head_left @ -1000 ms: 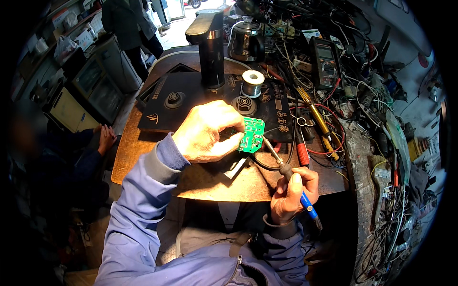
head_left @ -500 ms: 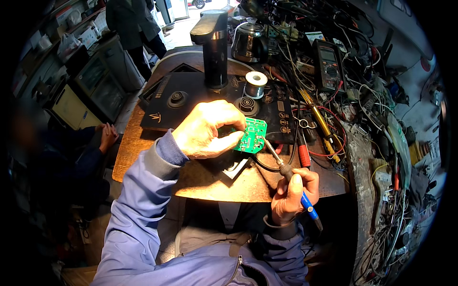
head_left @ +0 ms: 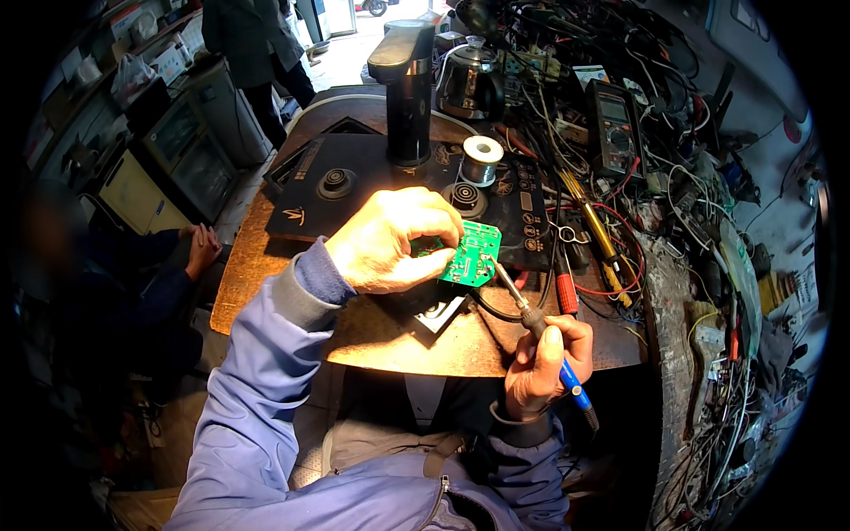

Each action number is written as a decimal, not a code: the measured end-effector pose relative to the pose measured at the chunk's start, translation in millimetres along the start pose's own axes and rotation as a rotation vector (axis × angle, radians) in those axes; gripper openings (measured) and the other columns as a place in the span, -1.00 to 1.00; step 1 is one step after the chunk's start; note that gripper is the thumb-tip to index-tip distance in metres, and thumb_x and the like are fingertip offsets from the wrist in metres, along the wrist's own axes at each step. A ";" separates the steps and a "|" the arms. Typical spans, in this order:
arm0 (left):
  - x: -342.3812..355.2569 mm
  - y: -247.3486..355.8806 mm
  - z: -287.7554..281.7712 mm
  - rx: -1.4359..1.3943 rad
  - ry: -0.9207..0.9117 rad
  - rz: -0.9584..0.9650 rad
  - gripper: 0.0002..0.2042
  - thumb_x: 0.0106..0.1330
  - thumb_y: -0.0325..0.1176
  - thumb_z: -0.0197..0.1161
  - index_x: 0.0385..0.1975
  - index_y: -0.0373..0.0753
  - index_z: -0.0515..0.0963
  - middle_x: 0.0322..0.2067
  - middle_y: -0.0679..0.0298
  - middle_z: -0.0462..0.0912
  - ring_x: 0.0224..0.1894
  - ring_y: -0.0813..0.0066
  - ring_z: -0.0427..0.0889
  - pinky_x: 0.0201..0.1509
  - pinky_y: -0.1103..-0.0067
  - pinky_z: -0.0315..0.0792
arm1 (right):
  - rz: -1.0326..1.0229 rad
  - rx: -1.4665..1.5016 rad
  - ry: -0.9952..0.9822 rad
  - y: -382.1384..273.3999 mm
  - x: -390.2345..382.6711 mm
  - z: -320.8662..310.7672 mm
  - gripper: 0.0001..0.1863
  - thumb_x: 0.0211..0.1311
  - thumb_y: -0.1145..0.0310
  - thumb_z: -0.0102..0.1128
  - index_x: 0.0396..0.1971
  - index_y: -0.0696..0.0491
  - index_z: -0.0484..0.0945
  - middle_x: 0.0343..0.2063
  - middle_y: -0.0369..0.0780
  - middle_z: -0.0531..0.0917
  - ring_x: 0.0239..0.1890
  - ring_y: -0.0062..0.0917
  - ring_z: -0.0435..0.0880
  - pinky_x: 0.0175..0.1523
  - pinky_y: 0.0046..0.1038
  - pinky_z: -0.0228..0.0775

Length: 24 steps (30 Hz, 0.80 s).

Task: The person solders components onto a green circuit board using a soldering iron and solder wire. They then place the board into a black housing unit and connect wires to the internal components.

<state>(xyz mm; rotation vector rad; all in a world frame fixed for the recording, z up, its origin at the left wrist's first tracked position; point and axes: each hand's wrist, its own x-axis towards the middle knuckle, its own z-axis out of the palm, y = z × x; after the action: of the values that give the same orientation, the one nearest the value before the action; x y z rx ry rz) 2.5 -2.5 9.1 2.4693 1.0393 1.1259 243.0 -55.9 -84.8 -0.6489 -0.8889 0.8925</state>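
Lavender-blue jacket (head_left: 372, 491), loose creased sleeves (head_left: 252, 389), broad grey cuffs (head_left: 301, 303), darker blue inner cuff (head_left: 324, 271) on the left, metal zip (head_left: 443, 485) at front

There are two bare hands, one left hand (head_left: 390, 243) and one right hand (head_left: 547, 361); one green circuit board (head_left: 478, 254); one blue-handled soldering iron (head_left: 534, 319); one cream-flanged spool of silvery wire (head_left: 482, 163); two round black ringed bases (head_left: 336, 183) (head_left: 465, 197); one black-handled kettle (head_left: 469, 84); two other people (head_left: 252, 49) (head_left: 150, 283).

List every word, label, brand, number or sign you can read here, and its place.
No words or numbers are clearly readable.
Black panel: gold leaf-like emblem, round icons; fine lettering too small.
Multimeter: dial marks too small.
Green circuit board: any print too small.
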 end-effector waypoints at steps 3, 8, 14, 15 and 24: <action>0.2 -0.4 0.4 0.006 0.000 0.017 -0.89 0.15 -0.54 0.46 -0.35 -0.31 0.68 -0.22 0.12 0.78 -0.15 0.21 0.77 -0.04 0.39 0.66 | 0.010 0.000 -0.011 -0.1 -0.3 -0.4 -0.85 0.31 0.45 0.21 -0.23 0.22 0.52 -0.43 -0.21 0.52 -0.64 -0.70 0.39 -0.53 -0.63 0.21; -0.4 -0.6 0.1 0.007 0.000 0.029 -0.88 0.16 -0.54 0.46 -0.33 -0.31 0.68 -0.21 0.13 0.78 -0.15 0.19 0.76 -0.04 0.39 0.66 | 0.001 -0.011 -0.038 1.1 -0.3 -1.5 -0.86 0.31 0.47 0.21 -0.23 0.22 0.53 -0.44 -0.22 0.52 -0.64 -0.71 0.39 -0.52 -0.63 0.21; -1.3 0.5 0.1 0.027 0.003 0.030 -0.88 0.17 -0.54 0.47 -0.31 -0.30 0.69 -0.20 0.14 0.78 -0.14 0.19 0.76 -0.04 0.38 0.66 | -0.003 -0.037 -0.036 1.2 -0.9 -1.0 -0.83 0.34 0.43 0.23 -0.20 0.19 0.50 -0.46 -0.24 0.52 -0.65 -0.71 0.38 -0.53 -0.63 0.22; -1.3 0.3 -0.1 0.031 0.004 0.032 -0.88 0.17 -0.54 0.47 -0.31 -0.30 0.69 -0.20 0.14 0.78 -0.14 0.19 0.77 -0.04 0.38 0.66 | 0.013 -0.025 -0.021 0.8 -1.4 -0.9 -0.84 0.31 0.46 0.23 -0.21 0.20 0.51 -0.46 -0.25 0.52 -0.64 -0.72 0.39 -0.51 -0.63 0.23; -1.4 -1.3 0.7 0.005 0.026 0.007 -0.86 0.18 -0.55 0.48 -0.29 -0.31 0.69 -0.20 0.12 0.78 -0.15 0.18 0.79 -0.03 0.39 0.68 | -0.030 -0.054 -0.058 2.0 -0.3 0.2 -0.79 0.39 0.35 0.25 -0.19 0.17 0.46 -0.47 -0.22 0.53 -0.68 -0.70 0.36 -0.57 -0.63 0.18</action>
<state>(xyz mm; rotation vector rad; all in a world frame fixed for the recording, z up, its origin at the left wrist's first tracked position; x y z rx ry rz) 1.7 -2.5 7.3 2.4709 1.0424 1.1615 241.9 -55.2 -86.4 -0.6579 -0.9751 0.8664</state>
